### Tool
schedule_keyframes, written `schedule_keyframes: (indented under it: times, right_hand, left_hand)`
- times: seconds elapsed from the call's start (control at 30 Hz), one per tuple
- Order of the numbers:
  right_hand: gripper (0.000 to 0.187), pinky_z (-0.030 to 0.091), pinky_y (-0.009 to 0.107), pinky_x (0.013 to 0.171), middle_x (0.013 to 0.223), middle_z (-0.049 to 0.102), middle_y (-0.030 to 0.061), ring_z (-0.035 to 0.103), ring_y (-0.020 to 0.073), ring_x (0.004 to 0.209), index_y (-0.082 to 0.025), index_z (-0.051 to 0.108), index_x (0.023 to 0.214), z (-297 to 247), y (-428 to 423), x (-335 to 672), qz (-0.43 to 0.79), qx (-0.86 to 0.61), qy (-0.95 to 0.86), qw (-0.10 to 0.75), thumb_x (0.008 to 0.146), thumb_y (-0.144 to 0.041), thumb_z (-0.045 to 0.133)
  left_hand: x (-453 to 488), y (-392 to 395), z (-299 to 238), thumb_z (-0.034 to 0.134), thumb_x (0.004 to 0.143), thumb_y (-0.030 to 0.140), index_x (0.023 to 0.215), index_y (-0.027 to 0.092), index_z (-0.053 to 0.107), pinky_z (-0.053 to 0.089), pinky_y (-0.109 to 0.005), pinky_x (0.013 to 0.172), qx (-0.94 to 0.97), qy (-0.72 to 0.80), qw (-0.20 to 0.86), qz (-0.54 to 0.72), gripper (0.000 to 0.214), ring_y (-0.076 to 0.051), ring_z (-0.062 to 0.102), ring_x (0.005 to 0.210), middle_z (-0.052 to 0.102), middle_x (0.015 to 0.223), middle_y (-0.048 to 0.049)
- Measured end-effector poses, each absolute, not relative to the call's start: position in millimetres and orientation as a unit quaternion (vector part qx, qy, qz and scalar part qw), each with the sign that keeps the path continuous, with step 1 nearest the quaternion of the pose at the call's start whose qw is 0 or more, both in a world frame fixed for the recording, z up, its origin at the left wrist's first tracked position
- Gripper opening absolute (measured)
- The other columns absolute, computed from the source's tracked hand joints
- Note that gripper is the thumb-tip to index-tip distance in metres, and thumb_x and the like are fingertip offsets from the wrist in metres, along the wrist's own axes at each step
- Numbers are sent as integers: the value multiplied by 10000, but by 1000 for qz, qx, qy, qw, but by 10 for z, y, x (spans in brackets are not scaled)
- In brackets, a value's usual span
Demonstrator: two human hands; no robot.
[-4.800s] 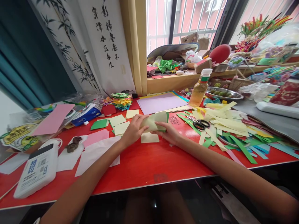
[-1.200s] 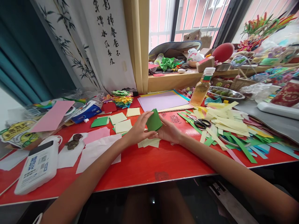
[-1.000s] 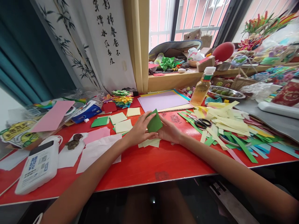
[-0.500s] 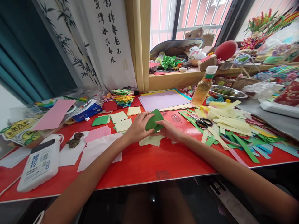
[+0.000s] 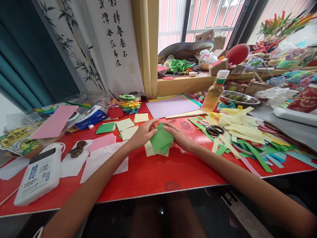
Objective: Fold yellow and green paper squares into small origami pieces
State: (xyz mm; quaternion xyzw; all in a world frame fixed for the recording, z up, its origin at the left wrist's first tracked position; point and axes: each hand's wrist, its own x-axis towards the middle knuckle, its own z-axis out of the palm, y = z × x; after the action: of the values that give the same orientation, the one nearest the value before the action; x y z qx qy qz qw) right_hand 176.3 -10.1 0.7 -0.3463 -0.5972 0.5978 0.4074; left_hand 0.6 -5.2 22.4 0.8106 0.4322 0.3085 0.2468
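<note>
Between my two hands is a small stack of green paper squares (image 5: 161, 137), its sheets slightly fanned and tilted. My left hand (image 5: 143, 134) grips the left edge, its thumb on the front and its fingers curled over the top. On the right edge, my right hand (image 5: 180, 136) closes with its fingers near the upper corner; some fingertips are hidden behind the paper. Cream paper squares (image 5: 149, 149) lie on the red table just beneath the green stack. Further cream squares (image 5: 124, 124) and a green square (image 5: 105, 128) rest to the left of my left hand.
Black-handled scissors (image 5: 215, 130) lie right of my hands, beside a heap of paper strips (image 5: 244, 127). A bottle of yellowish liquid (image 5: 215, 92) stands behind them. Lilac sheets (image 5: 173, 107) lie at the back. A white box-shaped device (image 5: 41, 175) sits at the left.
The green paper has tipped toward me and lower, showing more of its lighter face and several fanned sheets. Both hands have shifted to its upper sides.
</note>
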Motion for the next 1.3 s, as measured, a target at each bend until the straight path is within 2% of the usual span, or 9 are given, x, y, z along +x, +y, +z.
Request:
schedule_keyframes:
  times: [0.1, 0.27, 0.4, 0.53, 0.73, 0.9, 1.0, 1.1, 1.3]
  right_hand:
    - [371, 436, 251, 625, 839, 587, 22, 546, 145, 729, -230, 525, 1074, 39, -73, 1814, 459, -403, -678, 410, 835, -497, 431]
    - [313, 411, 264, 560, 704, 595, 35, 530, 138, 587, -178, 560, 925, 26, 119, 1980, 342, -494, -698, 389, 844, -450, 427]
    - [195, 447, 303, 586, 713, 621, 80, 570, 175, 629, -154, 600, 727, 67, 149, 2058, 395, -507, -698, 317, 789, -326, 533]
    - [189, 493, 320, 624, 845, 644, 119, 607, 197, 725, -144, 608, 818, 133, 44, 2013, 543, -447, -650, 287, 806, -306, 514]
    - [223, 486, 282, 633, 948, 615, 109, 596, 186, 802, -151, 577, 956, 106, 4, 1973, 600, -438, -594, 308, 764, -264, 582]
    - [323, 442, 248, 545, 1027, 577, 95, 566, 163, 762, -192, 542, 1046, 86, -24, 1919, 599, -449, -589, 305, 735, -247, 610]
    - [409, 416, 245, 514, 928, 602, 61, 558, 152, 689, -203, 528, 1077, 66, -35, 1885, 605, -424, -610, 285, 682, -180, 631]
    - [305, 446, 272, 600, 795, 618, 31, 571, 165, 707, -174, 582, 971, 35, -29, 1856, 627, -367, -630, 272, 668, -141, 601]
    - [178, 455, 316, 708, 815, 615, 32, 564, 168, 742, -161, 593, 859, -17, 56, 1874, 544, -366, -618, 435, 695, -145, 527]
  left_hand:
    - [-27, -11, 226, 402, 824, 287, 1239, 199, 423, 443, -292, 719, 786, 468, 321, 245, 425, -177, 534, 855, 539, 981, -60]
    - [-133, 47, 169, 499, 727, 413, 1038, 169, 580, 405, -339, 776, 809, 508, 276, 110, 403, -228, 528, 874, 545, 979, -80]
    - [-174, 18, 164, 576, 580, 609, 1050, 188, 539, 410, -333, 719, 817, 532, 219, 39, 632, -257, 499, 890, 483, 1024, -92]
    - [-134, -18, 150, 599, 556, 600, 998, 181, 497, 395, -325, 710, 823, 531, 199, 12, 618, -271, 464, 916, 500, 954, -84]
    - [-74, -21, 109, 647, 512, 540, 809, 189, 446, 398, -329, 705, 814, 537, 217, 40, 502, -252, 452, 892, 456, 927, -57]
    - [-65, -42, 138, 610, 611, 410, 900, 185, 405, 380, -269, 555, 787, 527, 314, 66, 419, -190, 522, 713, 527, 826, -34]
    - [-52, -43, 157, 585, 641, 379, 852, 183, 479, 381, -267, 569, 794, 510, 322, 80, 307, -191, 547, 712, 570, 801, -23]
    - [-24, -32, 178, 557, 673, 362, 811, 180, 525, 400, -275, 619, 795, 509, 303, 129, 231, -202, 558, 773, 591, 827, -22]
    - [-54, 36, 163, 554, 720, 356, 1038, 188, 484, 447, -312, 766, 692, 537, 351, 330, 366, -195, 564, 905, 580, 1008, -57]
